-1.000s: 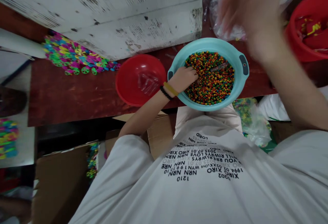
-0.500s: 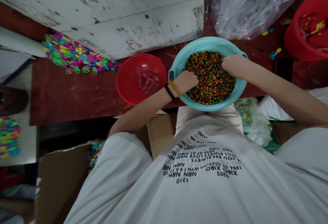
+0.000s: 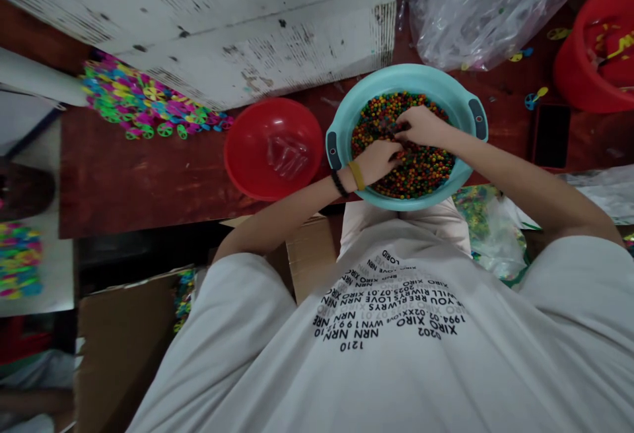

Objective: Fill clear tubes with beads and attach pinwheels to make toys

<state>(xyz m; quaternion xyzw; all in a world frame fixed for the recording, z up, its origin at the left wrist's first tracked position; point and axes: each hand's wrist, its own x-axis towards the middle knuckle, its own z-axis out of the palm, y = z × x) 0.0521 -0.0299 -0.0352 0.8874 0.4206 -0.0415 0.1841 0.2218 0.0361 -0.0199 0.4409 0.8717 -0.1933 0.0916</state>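
Note:
A light blue basin [image 3: 448, 90] at the near edge of the dark red table holds a heap of small multicoloured beads [image 3: 428, 162]. Both my hands are inside it, close together over the beads. My left hand [image 3: 380, 161], with a yellow and a black band at the wrist, has its fingers curled down into the beads. My right hand [image 3: 421, 126] is closed in a pinch just above the left one; what it pinches is too small to name.
A red bowl [image 3: 272, 149] with a bit of clear plastic stands left of the basin. Colourful plastic wheels [image 3: 143, 106] lie at the far left. A clear plastic bag [image 3: 475, 10] and a red tub [image 3: 594, 43] sit at the back right, a dark phone [image 3: 549, 134] beside them.
My right hand came down from in front of the plastic bag into the basin and moved left to meet my left hand. The left hand stayed in the beads.

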